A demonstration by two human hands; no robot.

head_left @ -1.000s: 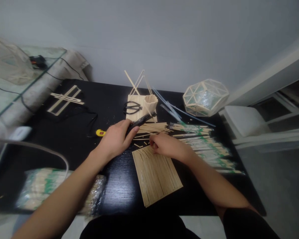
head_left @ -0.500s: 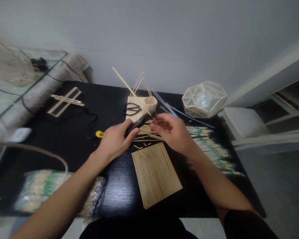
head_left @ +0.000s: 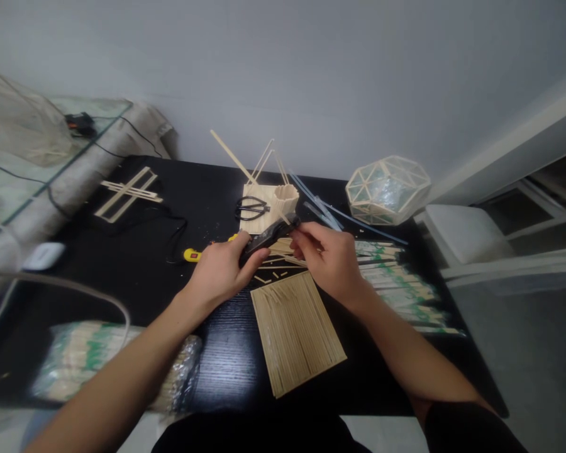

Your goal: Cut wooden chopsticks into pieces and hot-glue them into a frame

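My left hand (head_left: 217, 267) is closed around a long black hand tool (head_left: 268, 236), which slants up to the right. Its exact kind is hard to make out. At the tool's far end, my right hand (head_left: 327, 255) pinches a thin wooden stick (head_left: 284, 218), mostly hidden by the tool and fingers. Behind them a stick panel (head_left: 252, 223) carries a small wooden cup (head_left: 287, 198) and black-handled scissors (head_left: 252, 207). Loose sticks (head_left: 283, 261) lie under my hands. Nearer me is a flat panel of sticks glued side by side (head_left: 297, 333).
A yellow tool (head_left: 192, 255) with a black cord is left of my hand. Crossed sticks (head_left: 129, 193) lie far left, a bagged bundle (head_left: 82, 358) near left. On the right are a faceted stick frame (head_left: 387, 190), clear strips (head_left: 358, 220) and packaged sticks (head_left: 400, 283).
The right hand has shifted slightly downward along the tool's end, and less of the stick shows. The left hand keeps its grip on the black tool. The view has shifted slightly.
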